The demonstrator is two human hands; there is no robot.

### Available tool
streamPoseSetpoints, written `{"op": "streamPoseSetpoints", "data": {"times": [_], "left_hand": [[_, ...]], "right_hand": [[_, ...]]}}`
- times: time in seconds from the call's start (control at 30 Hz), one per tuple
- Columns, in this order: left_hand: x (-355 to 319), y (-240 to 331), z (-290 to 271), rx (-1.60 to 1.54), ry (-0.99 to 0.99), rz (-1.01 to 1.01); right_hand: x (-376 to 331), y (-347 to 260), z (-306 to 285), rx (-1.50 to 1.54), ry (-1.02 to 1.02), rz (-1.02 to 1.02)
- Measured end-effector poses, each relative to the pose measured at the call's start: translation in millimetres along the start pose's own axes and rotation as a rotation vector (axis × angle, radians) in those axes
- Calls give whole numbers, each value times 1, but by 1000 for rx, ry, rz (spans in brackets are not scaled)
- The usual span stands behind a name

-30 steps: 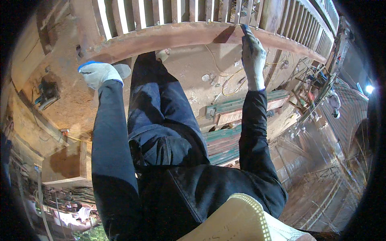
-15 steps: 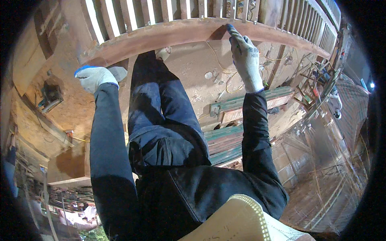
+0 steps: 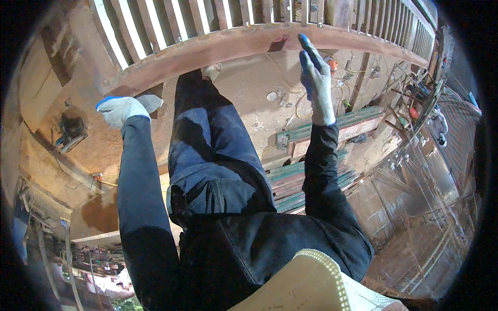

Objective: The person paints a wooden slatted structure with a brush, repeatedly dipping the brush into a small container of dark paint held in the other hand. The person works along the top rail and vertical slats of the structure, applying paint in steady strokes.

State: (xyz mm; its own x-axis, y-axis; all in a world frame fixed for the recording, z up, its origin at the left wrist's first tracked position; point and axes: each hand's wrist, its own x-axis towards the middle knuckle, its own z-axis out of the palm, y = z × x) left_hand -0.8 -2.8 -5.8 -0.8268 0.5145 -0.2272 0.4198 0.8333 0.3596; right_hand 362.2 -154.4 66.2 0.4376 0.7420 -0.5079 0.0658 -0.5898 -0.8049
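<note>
Head view: gloved left hand (image 3: 122, 110) closed over near-left end of reddish wooden rail (image 3: 218, 45), gloved right hand (image 3: 315, 78) open, fingertips on its far-right stretch, balusters (image 3: 171, 18) beyond.

both arms are stretched forward and clad in dark sleeves, and a light work glove with blue tips is worn on each hand. the left hand (image 3: 122, 110) is curled loosely, its knuckles turned upward, at the end of a straight left arm. the right hand (image 3: 315, 78) is raised higher, with the fingers (image 3: 307, 49) extended and held close together, pointing up. the right elbow is kept slightly bent.
</note>
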Motion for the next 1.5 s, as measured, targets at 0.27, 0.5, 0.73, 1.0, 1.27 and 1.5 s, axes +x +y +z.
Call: {"op": "streamPoseSetpoints", "data": {"times": [0.27,0.5,0.73,1.0,1.27,1.5], "left_hand": [[11,-15,3,92,-24,94],[15,-24,9,41,20,80],[21,-47,19,-153,-69,198],[41,-75,21,-273,-103,318],[29,57,-10,-21,39,557],[-140,199,72,104,-109,936]], "right_hand": [[-19,-33,50,1419,-304,402],[-4,-66,60,1391,-340,443],[29,-76,44,634,-250,359],[14,-7,-14,279,-361,403],[-24,-3,-64,377,75,429],[126,-66,-168,478,280,4]]}}
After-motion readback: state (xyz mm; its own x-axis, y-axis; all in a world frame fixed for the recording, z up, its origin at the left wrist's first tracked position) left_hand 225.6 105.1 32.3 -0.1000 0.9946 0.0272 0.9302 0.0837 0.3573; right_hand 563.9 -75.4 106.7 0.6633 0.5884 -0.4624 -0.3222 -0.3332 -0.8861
